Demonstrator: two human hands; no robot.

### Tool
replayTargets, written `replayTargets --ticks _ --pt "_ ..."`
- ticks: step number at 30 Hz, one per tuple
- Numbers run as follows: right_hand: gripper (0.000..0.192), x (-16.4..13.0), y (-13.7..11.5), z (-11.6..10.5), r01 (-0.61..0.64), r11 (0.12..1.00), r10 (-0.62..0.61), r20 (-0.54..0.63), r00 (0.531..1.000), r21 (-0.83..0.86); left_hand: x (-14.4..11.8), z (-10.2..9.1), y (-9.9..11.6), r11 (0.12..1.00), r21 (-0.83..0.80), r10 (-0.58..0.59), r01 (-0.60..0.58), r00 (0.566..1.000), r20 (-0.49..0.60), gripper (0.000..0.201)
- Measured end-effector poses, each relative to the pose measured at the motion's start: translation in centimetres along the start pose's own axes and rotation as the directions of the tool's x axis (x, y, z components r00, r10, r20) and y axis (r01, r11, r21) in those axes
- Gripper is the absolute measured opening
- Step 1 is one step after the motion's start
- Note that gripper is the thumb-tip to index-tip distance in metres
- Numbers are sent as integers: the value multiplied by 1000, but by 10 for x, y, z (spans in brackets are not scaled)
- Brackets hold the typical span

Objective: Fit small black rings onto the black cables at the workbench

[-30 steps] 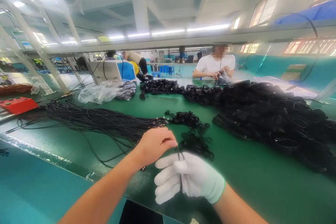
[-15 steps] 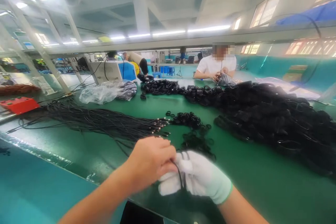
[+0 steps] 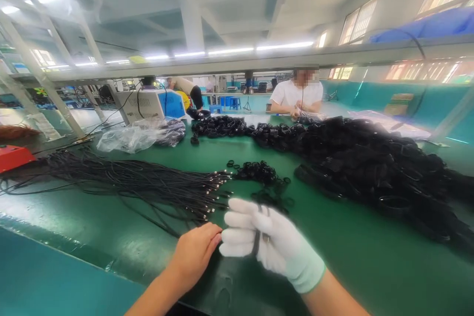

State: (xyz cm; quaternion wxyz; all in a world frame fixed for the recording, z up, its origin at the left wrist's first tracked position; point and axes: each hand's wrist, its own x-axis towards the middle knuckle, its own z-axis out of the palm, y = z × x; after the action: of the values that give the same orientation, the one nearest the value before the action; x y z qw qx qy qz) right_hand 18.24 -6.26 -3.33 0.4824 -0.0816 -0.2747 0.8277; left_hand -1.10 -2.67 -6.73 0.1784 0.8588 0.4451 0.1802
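My right hand (image 3: 274, 242) wears a white glove, its fingers curled toward the left. A black cable (image 3: 256, 243) runs across its palm and fingers, with thin black loops over the thumb side and a small shiny bit by the palm. My bare left hand (image 3: 196, 252) is closed beside the gloved fingertips; what its fingers hold, if anything, is hidden. Just beyond lies a bundle of long black cables (image 3: 148, 177) with metal-tipped ends pointing right. Small black rings (image 3: 259, 172) lie in a loose heap beyond the glove.
A large pile of coiled black cables (image 3: 363, 158) covers the right and back of the green table (image 3: 333, 266). Clear plastic bags (image 3: 129, 136), a white-and-blue machine (image 3: 148, 106) and a red box (image 3: 15, 157) stand left. Across the table sits a person (image 3: 298, 96) in white.
My left hand has come away from the glove, down and to the left, letting go of the cable at the right hand. The gloved fingers have uncurled somewhat. The view has shifted slightly right.
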Motion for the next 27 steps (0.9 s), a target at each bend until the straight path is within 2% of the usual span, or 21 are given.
replayTargets --ticks 2,4,7,9,10,13,15,18,20,22,24,27 --pt "27 1 -4 1 36 999 -36 4 999 2 -12 6 9 982 188 19 -17 1000 -7 29" --pt "23 3 -4 0 54 998 -55 -9 998 -16 -21 13 22 954 295 65 -60 998 -7 28" --pt "23 3 3 -7 55 990 -74 -149 986 -130 -26 15 40 923 339 212 -182 976 -54 25" --pt "34 1 11 -14 16 977 -67 -233 970 -215 -21 6 46 904 329 323 -274 941 -104 23" --pt "38 0 15 -18 -23 972 -31 -226 974 -235 -16 -3 46 896 315 363 -313 924 -117 20" --pt "39 -2 27 -23 -195 957 191 -41 981 -217 3 -32 39 908 160 404 -388 911 -82 14" --pt "42 -4 32 -22 -285 942 302 81 950 -175 17 -44 32 932 -75 354 -354 935 -4 14" --pt "43 -4 36 -16 -333 939 342 132 930 -91 31 -39 19 874 -448 265 -189 958 113 16" --pt "42 -4 35 -13 -310 950 313 110 943 -43 34 -25 8 844 -521 222 -125 967 128 20" --pt "42 -3 30 -11 -225 974 225 55 973 -20 32 -12 -5 907 -397 187 -139 979 85 27" --pt "41 -1 22 -10 -109 994 109 -4 994 -22 27 -3 -15 978 -139 163 -158 986 25 30" --pt "40 2 11 -9 20 998 -25 -84 996 -67 10 2 -14 977 169 134 -130 991 -16 29"
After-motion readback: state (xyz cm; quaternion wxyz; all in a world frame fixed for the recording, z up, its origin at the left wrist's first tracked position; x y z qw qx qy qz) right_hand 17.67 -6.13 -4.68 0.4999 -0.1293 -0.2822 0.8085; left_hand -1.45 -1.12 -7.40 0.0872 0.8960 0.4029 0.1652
